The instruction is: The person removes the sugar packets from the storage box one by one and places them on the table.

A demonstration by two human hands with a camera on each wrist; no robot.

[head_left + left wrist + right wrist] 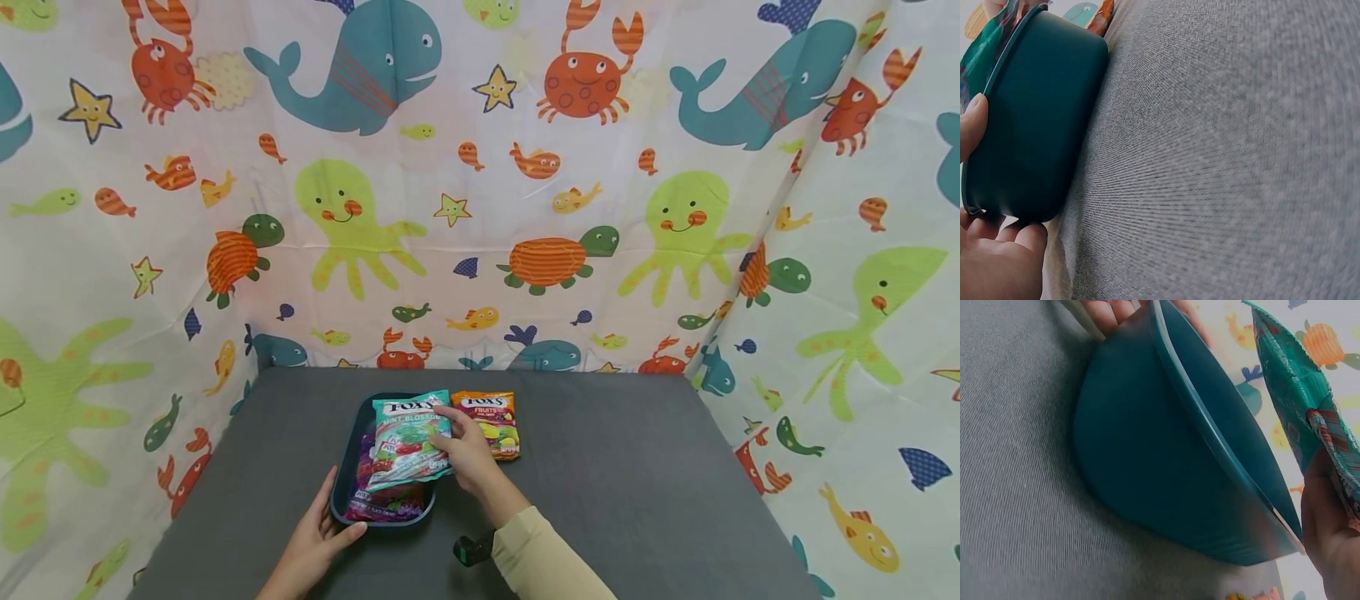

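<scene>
A dark teal plastic tub (pixel 345 471) rests on the grey table, with purple candy bags (pixel 382 507) lying in it. My left hand (pixel 313 533) grips the tub's near left corner; in the left wrist view its thumb (pixel 972 125) is at the rim and its fingers lie against the wall. Over the tub, my right hand (pixel 472 458) holds a green Fox's candy bag (pixel 408 442) by its right edge. The right wrist view shows this green bag (pixel 1297 387) tilted and raised above the rim. Part of the tub's contents is hidden beneath it.
An orange Fox's fruits candy bag (pixel 495 421) lies on the table (pixel 615 483) just right of the tub. A small black object (pixel 472 550) is at the right sleeve (pixel 547 554). A cloth curtain (pixel 480 317) printed with sea animals surrounds the table's back and sides.
</scene>
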